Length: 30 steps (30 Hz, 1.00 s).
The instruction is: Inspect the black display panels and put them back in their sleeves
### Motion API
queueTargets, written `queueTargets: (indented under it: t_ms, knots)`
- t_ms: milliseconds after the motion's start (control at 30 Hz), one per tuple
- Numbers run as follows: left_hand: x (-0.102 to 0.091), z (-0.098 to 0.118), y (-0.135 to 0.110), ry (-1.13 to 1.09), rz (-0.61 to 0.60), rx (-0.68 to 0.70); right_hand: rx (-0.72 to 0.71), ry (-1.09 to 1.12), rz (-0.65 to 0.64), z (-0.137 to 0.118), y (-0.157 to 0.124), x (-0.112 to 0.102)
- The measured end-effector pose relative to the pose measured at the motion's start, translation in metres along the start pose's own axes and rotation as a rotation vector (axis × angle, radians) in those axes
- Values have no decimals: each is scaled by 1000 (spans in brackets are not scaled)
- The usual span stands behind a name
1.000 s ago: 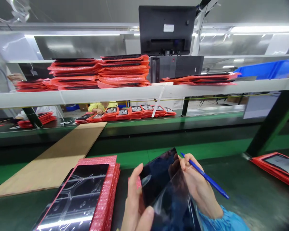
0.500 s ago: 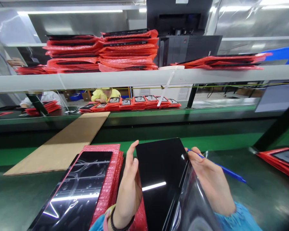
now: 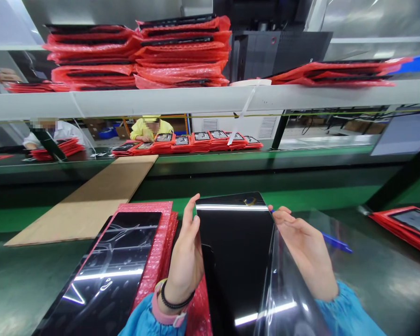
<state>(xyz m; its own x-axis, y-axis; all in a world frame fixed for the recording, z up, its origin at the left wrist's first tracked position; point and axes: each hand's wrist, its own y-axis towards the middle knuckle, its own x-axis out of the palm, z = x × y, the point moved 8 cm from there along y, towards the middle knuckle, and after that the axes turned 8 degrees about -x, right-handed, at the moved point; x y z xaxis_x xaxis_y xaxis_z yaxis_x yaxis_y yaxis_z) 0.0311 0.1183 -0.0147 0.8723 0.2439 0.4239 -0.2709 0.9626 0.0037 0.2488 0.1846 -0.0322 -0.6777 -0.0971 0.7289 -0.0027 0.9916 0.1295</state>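
Upright in front of me, tilted back, is a glossy black tablet screen (image 3: pixel 234 252). My left hand (image 3: pixel 185 261) grips its left edge, with the thumb and a finger along the side. My right hand (image 3: pixel 306 249), at the upper right edge, pinches a clear plastic film (image 3: pixel 294 284) that stands away from the screen's right side. A blue pen-like stick (image 3: pixel 337 243) also passes through my right hand, its end pointing right; the fingers hide its middle. To the left, another glossy black screen (image 3: pixel 115 261) lies on red bubble-wrap bags (image 3: pixel 166 252).
A brown board (image 3: pixel 91 205) spans the bench gap at left. A shelf (image 3: pixel 182 101) holds stacked red-wrapped panels (image 3: pixel 182 56). Red packs (image 3: pixel 406 228) lie at right. Across the line, a person in yellow (image 3: pixel 150 128) and one in white (image 3: pixel 52 133) sit near more red packs (image 3: pixel 201 142).
The tablet screen has tilted, so the light reflections on it have shifted. The clear film bulges further to the right with my right hand. My view has dipped slightly.
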Motion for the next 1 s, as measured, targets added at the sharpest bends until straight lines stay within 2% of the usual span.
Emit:
queueTargets:
  t_ms: [267,433,567,667,767,833,900,933,1000]
  knots:
    - [-2,-4,2,-99,-16,-48,13,-64,-8,1,0,-7]
    - [-3,-8,4,-172,-15,-86,-70,-305,175,-6,-10,-13]
    - [-1,-9,5,-145,5,-97,-178,-376,-2,-3,-13,7]
    - [-5,-23,4,-74,5,-159,-169,-431,-4,15,-15,-9]
    - [-32,-59,-6,-4,24,-276,-116,-460,48,45,-20,-41]
    - [-67,-93,-18,35,58,-373,-129,-479,78,61,-26,-60]
    - [-111,-122,-31,227,128,-415,-143,-500,83,74,-34,-71]
    - [-132,-131,-37,294,170,-397,-146,-509,80,80,-38,-74]
    - [-162,-149,-48,319,193,-426,-151,-522,68,91,-45,-77]
